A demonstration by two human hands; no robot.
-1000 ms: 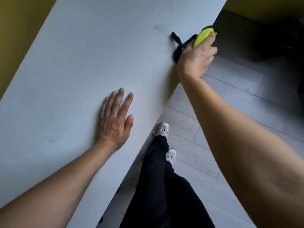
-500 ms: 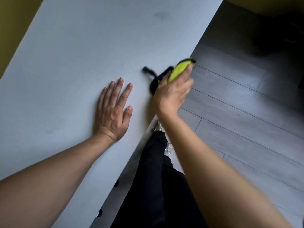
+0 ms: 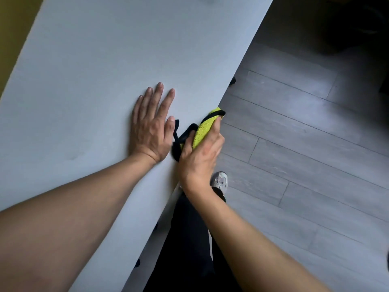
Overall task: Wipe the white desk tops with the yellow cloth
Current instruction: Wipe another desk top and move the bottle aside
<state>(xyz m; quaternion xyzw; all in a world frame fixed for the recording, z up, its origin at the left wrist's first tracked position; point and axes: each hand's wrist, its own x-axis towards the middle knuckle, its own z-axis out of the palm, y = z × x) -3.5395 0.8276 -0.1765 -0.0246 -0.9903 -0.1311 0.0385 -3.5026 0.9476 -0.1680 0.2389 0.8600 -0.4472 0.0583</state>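
- The yellow cloth sits bunched at the white table's near edge, clenched in the right hand.
- The left hand lies flat on the table, fingers straight, just beside it.
- Risk: the cloth could slip off the edge and miss the surface.

— Where is the camera sitting?

— On the person's head, looking forward and steeply down along both forearms.

— What is filling the frame?

— The white bench is running diagonally across the left and centre, close under the lens; the grey plank floor is showing on the right, farther below.

— Is a second view sharing any of this?

— No, only this one wide-angle view is looking on.
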